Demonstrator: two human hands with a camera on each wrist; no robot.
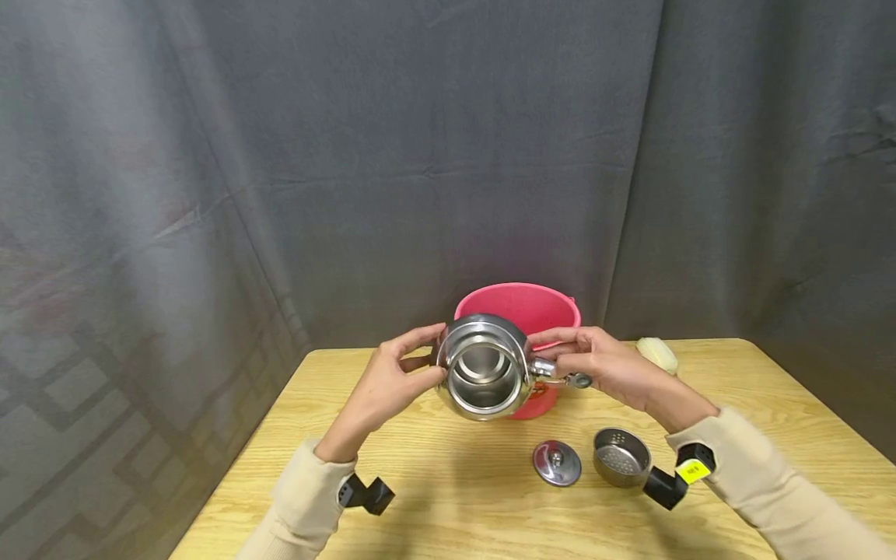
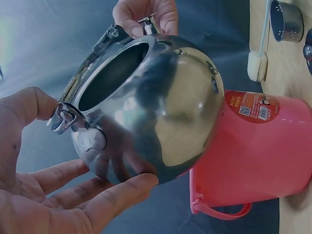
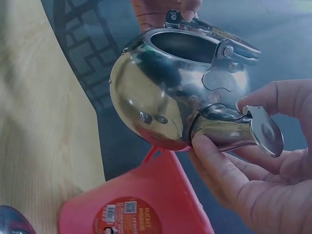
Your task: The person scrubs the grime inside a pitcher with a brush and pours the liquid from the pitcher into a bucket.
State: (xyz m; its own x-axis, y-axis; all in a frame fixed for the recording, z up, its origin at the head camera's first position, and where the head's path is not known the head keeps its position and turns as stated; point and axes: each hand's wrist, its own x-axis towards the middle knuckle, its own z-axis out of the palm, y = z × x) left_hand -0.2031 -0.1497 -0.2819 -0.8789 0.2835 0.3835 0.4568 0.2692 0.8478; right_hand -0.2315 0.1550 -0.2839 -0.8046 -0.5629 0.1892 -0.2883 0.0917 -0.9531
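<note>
Between both hands a shiny steel kettle [image 1: 483, 408] is held up in the air, its lidless round mouth tipped toward the head camera. My left hand [image 1: 392, 381] grips the kettle's left side, thumb near the handle's hinge and fingers spread along the body in the left wrist view. On the other side my right hand [image 1: 609, 365] holds it around the short spout [image 3: 224, 129], thumb above and fingers beneath. The folded handle [image 2: 87, 63] lies along the mouth's rim. Behind and below stands a pink bucket [image 1: 518, 299], partly hidden by the kettle.
A steel lid [image 1: 557, 463] lies on the wooden table [image 1: 434, 498]. To its right is a perforated steel strainer cup [image 1: 621, 456]. Near the back right lies a pale sponge-like block [image 1: 656, 355]. Grey curtains [image 1: 434, 155] hang behind the table.
</note>
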